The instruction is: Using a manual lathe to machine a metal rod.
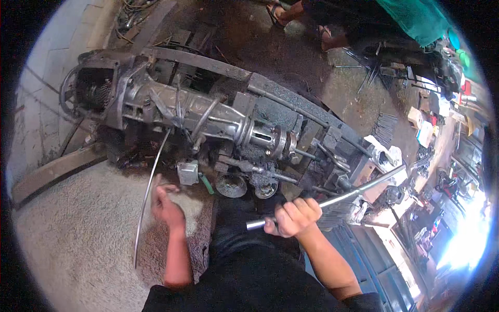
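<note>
My right hand is wrapped round a long, shiny metal rod. The rod slants up to the right, and its near end sticks out past my thumb. My left hand, slightly blurred, hangs in front of the machine with thumb and fingers apart and nothing visible in it. Close beside that hand, a thin curved metal rod runs down from the machine. Ahead lies a greasy lathe-like machine with a long metal housing, strips tied round its middle. Below the housing is a small grey box with a green handle.
Two round metal handwheels face me at the machine's front. A blue metal cabinet stands lower right. Tools and parts clutter the right side, with metal bars on the floor. Beyond the machine are another person's sandalled feet.
</note>
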`<state>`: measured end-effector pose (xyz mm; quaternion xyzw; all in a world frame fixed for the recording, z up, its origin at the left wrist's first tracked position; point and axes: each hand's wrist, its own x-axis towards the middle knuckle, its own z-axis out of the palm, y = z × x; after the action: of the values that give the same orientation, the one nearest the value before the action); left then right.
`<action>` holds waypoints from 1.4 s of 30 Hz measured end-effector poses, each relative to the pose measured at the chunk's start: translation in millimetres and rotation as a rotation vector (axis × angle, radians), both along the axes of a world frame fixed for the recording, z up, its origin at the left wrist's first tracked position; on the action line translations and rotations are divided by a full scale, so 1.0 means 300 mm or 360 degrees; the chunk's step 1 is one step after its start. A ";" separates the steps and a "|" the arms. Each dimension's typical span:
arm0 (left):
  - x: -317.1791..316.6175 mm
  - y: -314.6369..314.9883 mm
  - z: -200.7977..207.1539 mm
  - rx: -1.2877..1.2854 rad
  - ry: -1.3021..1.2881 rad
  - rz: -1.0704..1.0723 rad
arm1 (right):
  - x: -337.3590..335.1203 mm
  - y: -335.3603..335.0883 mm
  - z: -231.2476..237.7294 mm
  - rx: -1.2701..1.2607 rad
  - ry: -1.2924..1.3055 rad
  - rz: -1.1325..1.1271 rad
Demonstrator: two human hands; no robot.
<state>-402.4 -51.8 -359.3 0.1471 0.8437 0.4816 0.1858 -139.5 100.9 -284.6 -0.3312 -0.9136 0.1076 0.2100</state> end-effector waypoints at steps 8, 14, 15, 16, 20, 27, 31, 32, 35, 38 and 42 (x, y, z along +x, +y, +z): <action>0.295 -0.334 -0.433 -0.0730 -0.0366 -0.0164 | -0.002 -0.010 -0.004 0.0108 0.0203 0.0002; 0.250 -0.401 -0.504 -0.0408 -0.1365 0.0324 | 0.016 -0.018 -0.006 0.0128 0.0236 0.0022; 0.220 -0.402 -0.490 -0.0446 -0.1517 0.0278 | 0.015 -0.020 -0.003 0.0138 0.0261 0.0031; 0.203 -0.400 -0.478 -0.0483 -0.1667 0.0232 | 0.012 -0.024 -0.001 0.0141 0.0276 0.0031; 0.173 -0.298 -0.332 -0.0604 -0.1582 -0.0069 | 0.028 -0.024 -0.031 0.0151 0.0303 0.0003; 0.203 -0.176 -0.217 -0.0311 -0.1557 0.0206 | 0.020 -0.038 -0.026 0.0149 0.0324 -0.0005; 0.205 -0.175 -0.210 -0.0430 -0.1453 0.0145 | 0.022 -0.045 -0.028 0.0134 0.0316 -0.0023; 0.214 -0.170 -0.208 -0.0484 -0.1410 0.0117 | 0.022 -0.043 -0.034 0.0142 0.0337 -0.0012; 0.239 -0.161 -0.207 -0.0569 -0.1320 0.0127 | 0.021 -0.042 -0.036 0.0150 0.0361 -0.0009; 0.246 -0.163 -0.213 -0.0588 -0.1278 0.0104 | 0.018 -0.043 -0.038 0.0149 0.0358 -0.0013; 0.250 -0.189 -0.242 -0.0594 -0.1230 0.0049 | 0.018 -0.042 -0.038 0.0161 0.0365 -0.0015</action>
<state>-327.3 -108.5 -431.9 -0.0928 0.7868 0.3432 0.5046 -134.0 88.4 -296.1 -0.3099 -0.8863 0.0975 0.3302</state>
